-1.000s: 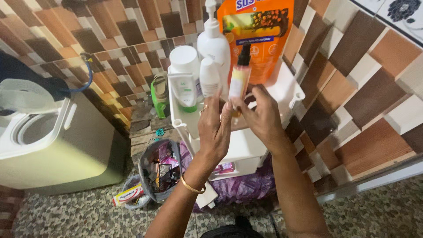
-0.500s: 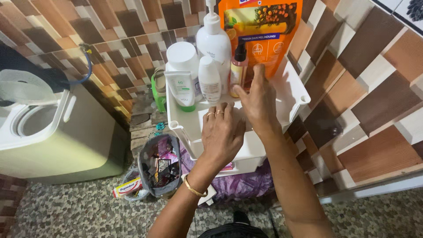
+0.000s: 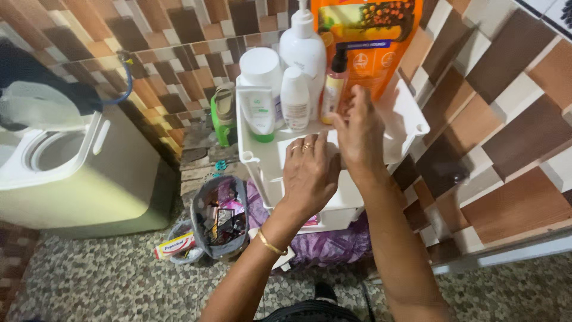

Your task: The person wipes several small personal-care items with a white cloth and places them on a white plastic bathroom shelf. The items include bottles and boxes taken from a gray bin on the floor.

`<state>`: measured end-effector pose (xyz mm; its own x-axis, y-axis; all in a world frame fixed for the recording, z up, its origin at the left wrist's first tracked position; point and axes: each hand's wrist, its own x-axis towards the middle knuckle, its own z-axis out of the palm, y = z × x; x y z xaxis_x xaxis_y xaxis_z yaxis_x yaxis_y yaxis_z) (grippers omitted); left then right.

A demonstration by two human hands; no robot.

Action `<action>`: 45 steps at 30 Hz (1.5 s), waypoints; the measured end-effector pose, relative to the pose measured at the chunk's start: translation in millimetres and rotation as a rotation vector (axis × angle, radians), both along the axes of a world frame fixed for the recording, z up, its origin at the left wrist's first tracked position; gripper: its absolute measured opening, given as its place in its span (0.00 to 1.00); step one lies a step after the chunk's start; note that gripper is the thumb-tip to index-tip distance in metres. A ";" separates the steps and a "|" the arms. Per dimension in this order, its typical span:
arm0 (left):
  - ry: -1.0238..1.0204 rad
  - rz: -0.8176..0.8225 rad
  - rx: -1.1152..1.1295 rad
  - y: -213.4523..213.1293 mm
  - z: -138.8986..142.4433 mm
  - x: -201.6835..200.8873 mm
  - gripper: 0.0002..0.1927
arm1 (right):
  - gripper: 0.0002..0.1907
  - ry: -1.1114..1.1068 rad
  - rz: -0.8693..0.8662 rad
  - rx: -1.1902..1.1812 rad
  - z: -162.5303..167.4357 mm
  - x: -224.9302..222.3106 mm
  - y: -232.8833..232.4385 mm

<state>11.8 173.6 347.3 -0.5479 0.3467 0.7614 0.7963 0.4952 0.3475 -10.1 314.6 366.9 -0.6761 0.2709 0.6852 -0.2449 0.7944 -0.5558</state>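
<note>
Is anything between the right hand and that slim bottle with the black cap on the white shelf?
Nothing visible. The right hand is raised just beside the slim bottle, fingers open, no item between them. The small white bottle stands to the bottle's left, the orange pouch behind it. The left hand rests lower on the white shelf.

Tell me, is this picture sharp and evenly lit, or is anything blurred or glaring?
Head view: even light without harsh shadows; the right hand is slightly motion-blurred; the left hand and the white bottles look sharper; a soft sheen on the orange pouch; the tiled wall's lines bow towards the edges.
</note>
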 end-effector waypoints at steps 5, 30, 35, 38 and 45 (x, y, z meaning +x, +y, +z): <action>0.250 -0.112 0.120 -10.6 0.4 8.5 0.22 | 0.29 0.090 0.030 0.046 7.4 23.3 -15.2; -0.542 0.351 -0.012 -280.0 -361.2 59.3 0.26 | 0.10 -0.583 0.598 -0.301 -353.2 40.9 -303.4; -0.693 0.460 0.035 -296.5 -419.2 33.3 0.28 | 0.14 -0.651 0.631 -0.403 -420.6 1.7 -325.5; -0.706 0.527 -0.040 -300.7 -443.4 7.9 0.30 | 0.16 -0.689 0.609 -0.386 -450.5 -42.6 -337.0; -0.922 0.631 -0.139 -316.9 -471.4 -37.9 0.33 | 0.17 -0.716 0.572 -0.420 -502.6 -122.9 -367.1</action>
<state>-26.1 -143.3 -124.1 -0.9888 -0.1414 -0.0483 -0.1428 0.7988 0.5844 -133.0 -52.5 -135.7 -0.9952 -0.0969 -0.0094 -0.0271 0.3677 -0.9296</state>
